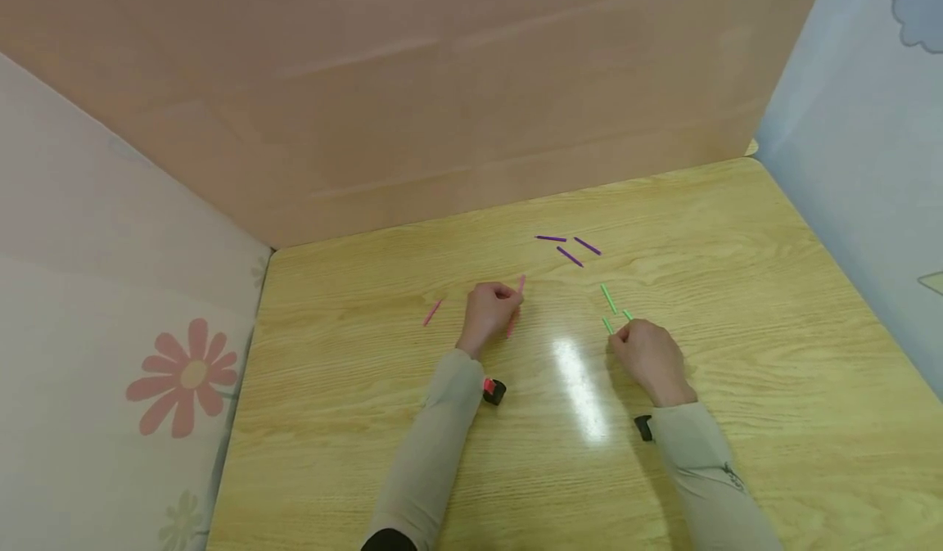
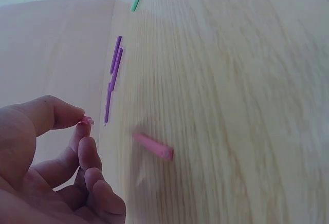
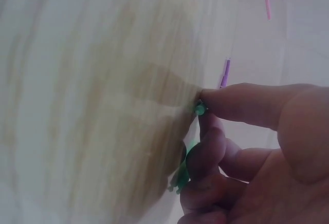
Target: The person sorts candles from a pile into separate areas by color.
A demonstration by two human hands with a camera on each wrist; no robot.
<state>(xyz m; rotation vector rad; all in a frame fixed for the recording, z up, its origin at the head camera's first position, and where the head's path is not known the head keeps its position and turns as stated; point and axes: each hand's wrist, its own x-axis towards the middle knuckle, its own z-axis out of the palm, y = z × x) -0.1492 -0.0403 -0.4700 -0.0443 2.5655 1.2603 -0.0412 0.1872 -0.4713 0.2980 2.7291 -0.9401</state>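
My left hand [image 1: 489, 313] pinches a thin pink stick [image 1: 522, 281] between thumb and index finger, raised off the table in the left wrist view. Just below it, a second pink stick [image 2: 152, 146] lies on the wood. A third pink stick [image 1: 432, 312] lies to the left of that hand. My right hand [image 1: 651, 359] holds a thin green stick [image 3: 200, 109] by its end, between thumb and finger. Beside its fingertips is another green stick [image 1: 628, 315], partly hidden by the hand, and a further green stick [image 1: 608, 298] lies beyond.
Three purple sticks, including one lower purple stick [image 1: 570, 257], lie farther back on the wooden table [image 1: 331, 436]. A brown panel [image 1: 442, 125] closes the back edge. Pale printed walls stand at left and right. A bright reflection falls between the arms.
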